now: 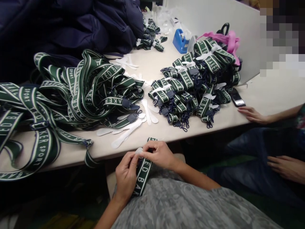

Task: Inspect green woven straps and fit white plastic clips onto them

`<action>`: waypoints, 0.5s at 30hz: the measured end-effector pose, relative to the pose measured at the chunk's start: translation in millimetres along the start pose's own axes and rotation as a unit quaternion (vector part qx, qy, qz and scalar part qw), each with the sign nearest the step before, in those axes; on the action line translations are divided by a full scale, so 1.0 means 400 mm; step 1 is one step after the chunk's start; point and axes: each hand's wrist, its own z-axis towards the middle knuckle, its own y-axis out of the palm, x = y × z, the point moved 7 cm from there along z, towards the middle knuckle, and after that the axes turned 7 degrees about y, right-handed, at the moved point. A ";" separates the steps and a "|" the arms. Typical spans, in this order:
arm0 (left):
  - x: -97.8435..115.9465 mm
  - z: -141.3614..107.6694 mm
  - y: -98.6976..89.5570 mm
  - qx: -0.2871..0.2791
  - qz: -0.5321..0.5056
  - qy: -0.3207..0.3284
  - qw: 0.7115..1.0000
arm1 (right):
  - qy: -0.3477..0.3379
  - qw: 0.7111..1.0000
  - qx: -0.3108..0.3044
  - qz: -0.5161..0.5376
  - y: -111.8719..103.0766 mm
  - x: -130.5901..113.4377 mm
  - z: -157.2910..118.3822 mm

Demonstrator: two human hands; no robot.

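My left hand [126,175] and my right hand [163,156] meet in front of the table edge, fingers pinched together. Between their fingertips is a white plastic strap tie [139,150], lying across a folded green lettered webbing strap [143,175]. The strap's lower end rests against the grey shirt, and its far end pokes out beyond my right fingers. How the tie is fastened is hidden by the fingers. More loose white ties [126,133] lie on the table just ahead. A heap of unfolded green straps [81,92] sprawls to the left.
Bundled straps with white ties [186,79] are piled on the right of the table [107,156]. Behind stand a blue tape dispenser [181,42] and navy bags [95,28]. Another person's hand [254,115] rests near a phone [237,97]; pink fabric [232,43] tops the pile.
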 end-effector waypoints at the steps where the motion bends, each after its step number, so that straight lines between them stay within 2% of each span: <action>1: 0.000 0.001 0.000 0.003 0.005 0.004 1.000 | 0.007 1.000 -0.012 0.006 0.002 0.002 0.003; 4: -0.006 0.002 0.002 0.010 0.004 -0.005 1.000 | 0.020 0.999 -0.044 0.022 0.011 0.008 0.008; 7: 0.001 0.004 0.000 0.020 0.014 0.006 1.000 | 0.051 0.997 -0.035 0.037 0.016 0.028 0.009; 11: 0.037 0.005 -0.008 0.040 0.053 0.075 0.995 | 0.072 0.996 -0.009 0.049 0.029 0.051 0.009; 15: 0.053 0.000 -0.006 0.035 0.095 0.140 0.985 | 0.052 0.998 0.039 0.013 0.039 0.050 0.005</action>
